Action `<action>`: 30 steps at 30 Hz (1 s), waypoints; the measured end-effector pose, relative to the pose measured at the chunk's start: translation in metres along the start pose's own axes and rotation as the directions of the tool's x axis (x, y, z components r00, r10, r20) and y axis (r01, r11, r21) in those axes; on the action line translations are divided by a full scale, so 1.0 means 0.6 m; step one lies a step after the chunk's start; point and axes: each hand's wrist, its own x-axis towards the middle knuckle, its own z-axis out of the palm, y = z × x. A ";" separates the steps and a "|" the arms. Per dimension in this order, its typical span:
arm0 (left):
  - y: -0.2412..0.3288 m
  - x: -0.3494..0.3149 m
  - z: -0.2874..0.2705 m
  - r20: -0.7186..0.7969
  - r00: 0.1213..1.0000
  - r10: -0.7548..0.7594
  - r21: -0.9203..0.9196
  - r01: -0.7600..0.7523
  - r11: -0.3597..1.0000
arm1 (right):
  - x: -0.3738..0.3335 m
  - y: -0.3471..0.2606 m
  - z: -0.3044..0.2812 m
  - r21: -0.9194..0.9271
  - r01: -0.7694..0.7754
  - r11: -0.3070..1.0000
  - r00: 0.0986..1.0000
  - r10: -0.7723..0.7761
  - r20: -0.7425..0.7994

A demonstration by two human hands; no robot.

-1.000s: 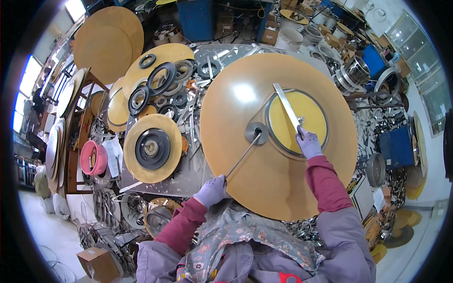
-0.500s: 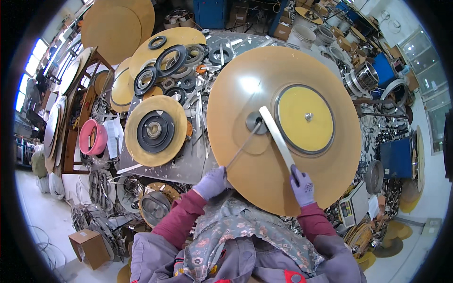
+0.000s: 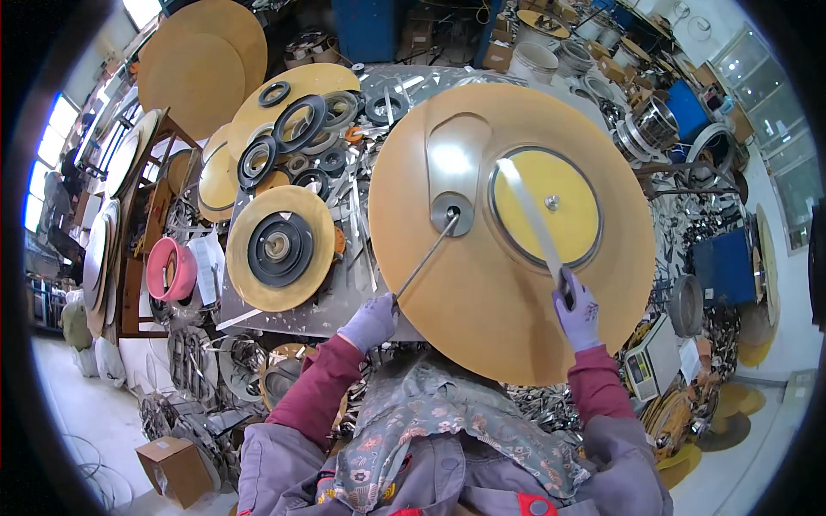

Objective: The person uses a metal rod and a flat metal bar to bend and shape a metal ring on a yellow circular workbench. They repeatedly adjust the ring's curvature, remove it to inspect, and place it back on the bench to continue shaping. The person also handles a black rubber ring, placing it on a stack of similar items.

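Note:
A large tan disc [image 3: 490,310] lies in front of me over the table. My left hand [image 3: 370,324], in a purple glove, is closed around the near end of a thin metal rod [image 3: 424,260]. The rod's far end meets a small metal hub [image 3: 453,225] on the disc. My right hand [image 3: 578,318], also gloved, grips a long, flat, pale metal strip [image 3: 533,213], slightly blurred. This strip slants across a yellow round plate [image 3: 572,219] that has a dark rim and a metal knob; whether they touch, I cannot tell.
Left of the large disc stands a smaller tan disc with stacked black rings [image 3: 280,249]. Beyond it, black and grey rings [image 3: 299,123] and metal scraps cover the table [image 3: 344,301]. A pink basin [image 3: 170,269] is farther left. A scale [image 3: 647,359] sits at the right.
The metal strip has swung right from beside the hub to over the yellow plate, with my right hand moving right. The rod still meets the hub. The whole view has shifted slightly.

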 end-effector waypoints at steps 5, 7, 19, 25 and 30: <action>-0.004 -0.009 0.001 0.051 0.998 0.044 0.035 -0.045 0.998 | 0.114 -0.068 -0.046 -0.239 0.306 0.922 0.949 -0.274 0.157; 0.012 -0.013 -0.002 0.041 0.996 0.085 0.016 -0.085 0.996 | 0.172 -0.076 -0.065 -0.344 0.394 0.852 0.914 -0.323 0.246; 0.045 0.011 0.007 -0.032 0.997 -0.077 -0.051 0.075 0.996 | 0.429 0.072 -0.261 -0.802 0.397 0.447 0.911 -0.088 0.403; 0.057 0.037 -0.003 -0.043 0.999 -0.033 -0.021 0.032 0.999 | 0.461 0.089 -0.310 -0.815 0.540 0.209 0.837 -0.026 0.547; 0.058 0.040 -0.013 -0.080 0.996 -0.044 0.003 0.044 0.999 | 0.470 0.044 -0.355 -0.757 0.611 0.232 0.782 -0.031 0.622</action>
